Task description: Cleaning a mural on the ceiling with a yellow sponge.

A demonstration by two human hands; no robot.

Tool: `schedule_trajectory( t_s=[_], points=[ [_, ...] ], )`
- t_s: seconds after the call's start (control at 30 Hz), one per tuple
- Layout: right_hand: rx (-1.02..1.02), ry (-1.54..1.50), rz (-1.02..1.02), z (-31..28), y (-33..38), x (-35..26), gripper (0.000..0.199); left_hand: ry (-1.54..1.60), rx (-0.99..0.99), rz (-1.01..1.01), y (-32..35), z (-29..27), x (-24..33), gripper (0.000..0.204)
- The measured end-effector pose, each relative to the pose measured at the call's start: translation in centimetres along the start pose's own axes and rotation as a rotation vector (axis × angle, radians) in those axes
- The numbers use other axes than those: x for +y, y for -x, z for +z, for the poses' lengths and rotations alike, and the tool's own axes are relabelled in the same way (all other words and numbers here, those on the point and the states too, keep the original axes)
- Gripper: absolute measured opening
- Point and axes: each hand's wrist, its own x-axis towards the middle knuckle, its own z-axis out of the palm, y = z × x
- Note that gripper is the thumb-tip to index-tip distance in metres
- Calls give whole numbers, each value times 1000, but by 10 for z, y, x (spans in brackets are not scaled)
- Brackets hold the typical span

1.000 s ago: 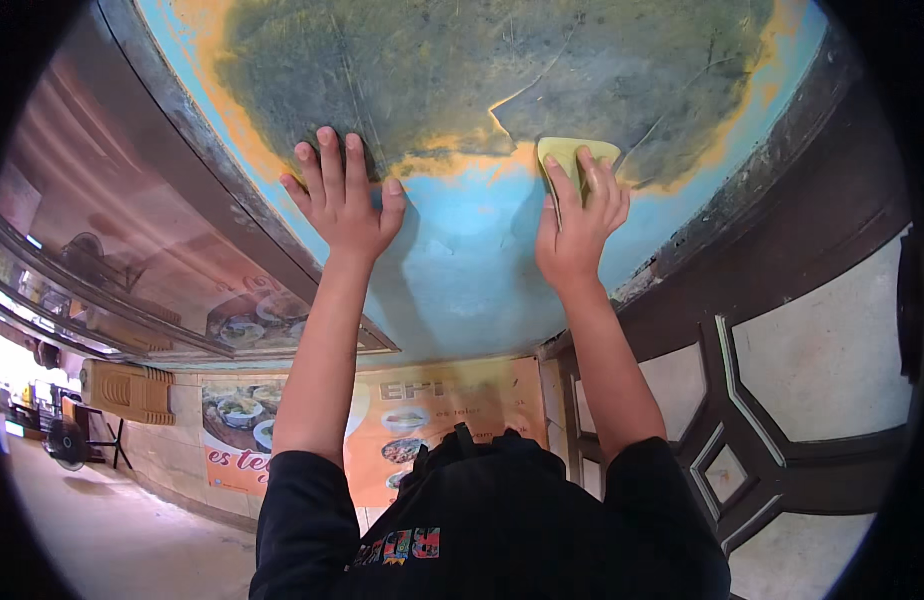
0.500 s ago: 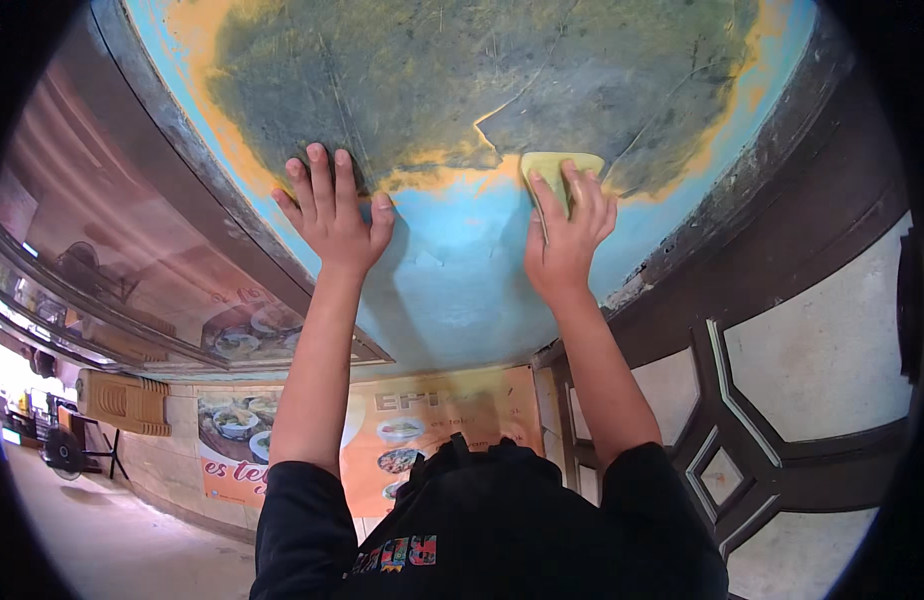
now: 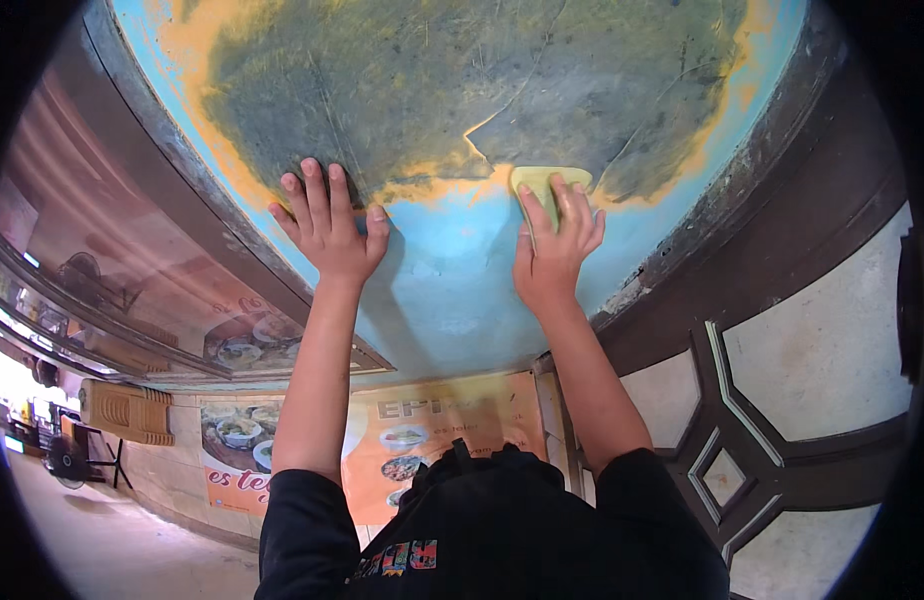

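In front of me is a wall with bright blue paint (image 3: pixel 447 265), a large dark grey worn patch (image 3: pixel 402 90) and an uneven orange border. My left hand (image 3: pixel 332 225) lies flat on the patch's lower left edge, fingers spread, holding nothing. Over to the right, my right hand (image 3: pixel 559 240) grips a flat yellow-green pad (image 3: pixel 544 180) with rounded corners and presses it to the wall. The pad covers part of the patch's lower orange edge. Fingers and palm hide its lower part, and its material is unclear.
Left of the wall is a brown-framed glass pane (image 3: pixel 172 270). A brown panelled door (image 3: pixel 832 310) stands on the right. Food posters (image 3: pixel 382 470) hang below, near stacked plastic stools (image 3: pixel 127 410) and a black fan (image 3: pixel 67 460).
The whole view has shifted a little, so the wall and both hands appear slightly lower and further left. Both hands keep about the same places on the wall; the grip on the pad is unchanged.
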Motion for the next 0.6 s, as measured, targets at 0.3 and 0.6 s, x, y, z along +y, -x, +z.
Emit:
schedule_trajectory(
  t_s=[0.3, 0.6],
  points=[
    [25, -10, 54, 1, -4, 2, 52, 0, -15, -5, 0, 1, 2, 61],
    [-32, 40, -34, 1, -8, -1, 55, 14, -17, -7, 2, 3, 3, 63]
  ],
)
